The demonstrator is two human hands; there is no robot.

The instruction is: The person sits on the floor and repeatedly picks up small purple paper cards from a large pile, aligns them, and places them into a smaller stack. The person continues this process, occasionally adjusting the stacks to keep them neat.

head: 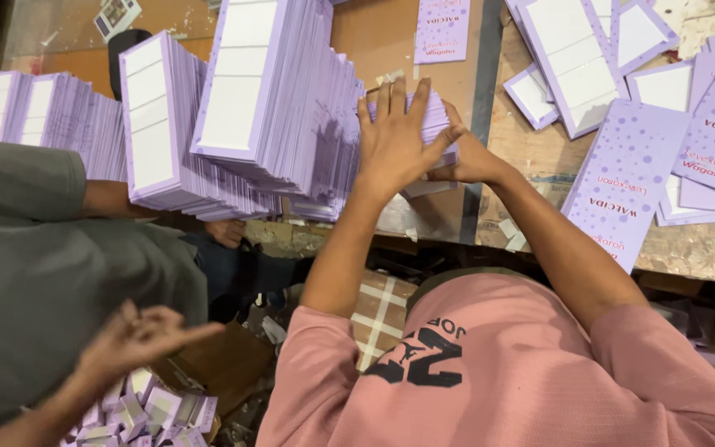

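Bench: wooden, with loose lilac cards lying at 2 o'clock.
Stacks: tall lilac card piles at 11 o'clock, likely heavy, edges prone to sliding.
Bundle: small, stiff card sheaf at 12 o'clock; grip its short ends.
Left hand: flat, fingers spread on top of the bundle.
Right hand: cupped against the bundle's right edge.

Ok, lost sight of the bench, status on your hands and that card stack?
Left hand flat, fingers spread, on the small purple card stack. Right hand against its side, grip hidden. Tall stacks close beside it.
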